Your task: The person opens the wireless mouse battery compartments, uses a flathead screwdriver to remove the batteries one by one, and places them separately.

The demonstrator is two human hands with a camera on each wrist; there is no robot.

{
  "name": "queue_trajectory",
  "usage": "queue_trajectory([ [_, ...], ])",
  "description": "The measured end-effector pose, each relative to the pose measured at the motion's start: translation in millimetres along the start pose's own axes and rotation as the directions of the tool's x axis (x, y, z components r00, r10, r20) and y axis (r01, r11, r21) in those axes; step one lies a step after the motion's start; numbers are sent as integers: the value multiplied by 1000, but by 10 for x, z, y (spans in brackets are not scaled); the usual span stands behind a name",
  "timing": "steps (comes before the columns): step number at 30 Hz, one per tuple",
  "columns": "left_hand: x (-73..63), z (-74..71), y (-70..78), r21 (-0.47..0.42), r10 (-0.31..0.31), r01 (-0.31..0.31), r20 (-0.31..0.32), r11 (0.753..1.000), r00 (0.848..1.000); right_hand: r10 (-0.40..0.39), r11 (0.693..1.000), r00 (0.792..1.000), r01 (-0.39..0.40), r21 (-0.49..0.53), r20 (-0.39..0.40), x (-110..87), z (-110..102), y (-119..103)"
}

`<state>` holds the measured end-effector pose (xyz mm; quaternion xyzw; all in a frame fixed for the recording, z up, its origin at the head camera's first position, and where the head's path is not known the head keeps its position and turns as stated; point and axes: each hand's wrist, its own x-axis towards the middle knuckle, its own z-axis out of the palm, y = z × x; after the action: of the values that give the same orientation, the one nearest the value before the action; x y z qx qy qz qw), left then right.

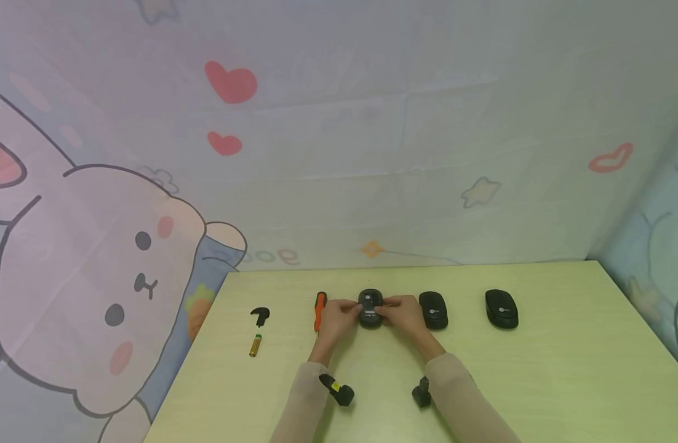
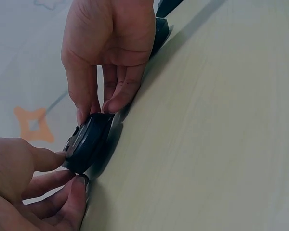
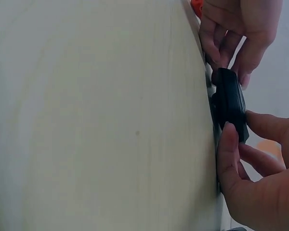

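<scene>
So from my end of the rig I've got both hands busy on one black mouse, flipped belly-up near the back edge of the light wooden table. Left hand pinches its left side between thumb and fingertips, right hand does the same on the other side. Fingers are bent on both, nothing loose. I reckon it's gripped by the edges so the underside, with its pale printed marks, stays uncovered and easy to get at, while one hand steadies against the other. Can't tell from either wrist view whether the mouse is fully lifted or has an edge on the wood.

Just beside the left hand there's an orange-and-black screwdriver, handle toward the wall and shaft partly hidden, presumably parked there for a short reach. Further left, a curved black piece (my guess: a battery cover) sits just above a gold battery, so small parts look grouped away from the work. On the right, a second mouse lies near the right hand and a third mouse well apart, both right side up, probably spaced out like that for elbow room.
</scene>
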<state>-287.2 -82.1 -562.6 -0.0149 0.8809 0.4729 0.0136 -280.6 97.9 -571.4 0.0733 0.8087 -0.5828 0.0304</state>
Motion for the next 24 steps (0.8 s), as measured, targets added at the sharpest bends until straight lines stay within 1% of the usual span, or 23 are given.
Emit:
queue_trajectory([
  [4,14,6,-5,-4,-5,5,12,1000,1000,-4,1000,1000,5,-4,3,0,-6,3],
  [8,-16,-4,22,-2,-7,7,13,1000,1000,-5,1000,1000,5,-13,6,-13,-17,3],
  [10,-54,-27,57,8,1,-1,-7,1000,1000,10,1000,1000,-9,-22,4,-27,-27,-2],
  [12,-100,-62,110,13,14,-13,-39,1000,999,15,1000,1000,-14,-25,7,-46,-44,-13],
  [16,-201,-136,246,12,66,-65,-89,998,994,3,1000,1000,-3,-22,15,-82,-101,-60],
  [19,-265,-166,338,9,96,-96,-69,995,993,-11,1000,1000,11,5,16,-115,-158,-108],
  [22,-332,-167,400,19,121,-120,-22,993,992,-18,999,999,17,28,26,-164,-216,-139],
  [24,-371,-146,414,32,154,-155,14,987,988,-24,999,999,23,33,35,-209,-257,-154],
])
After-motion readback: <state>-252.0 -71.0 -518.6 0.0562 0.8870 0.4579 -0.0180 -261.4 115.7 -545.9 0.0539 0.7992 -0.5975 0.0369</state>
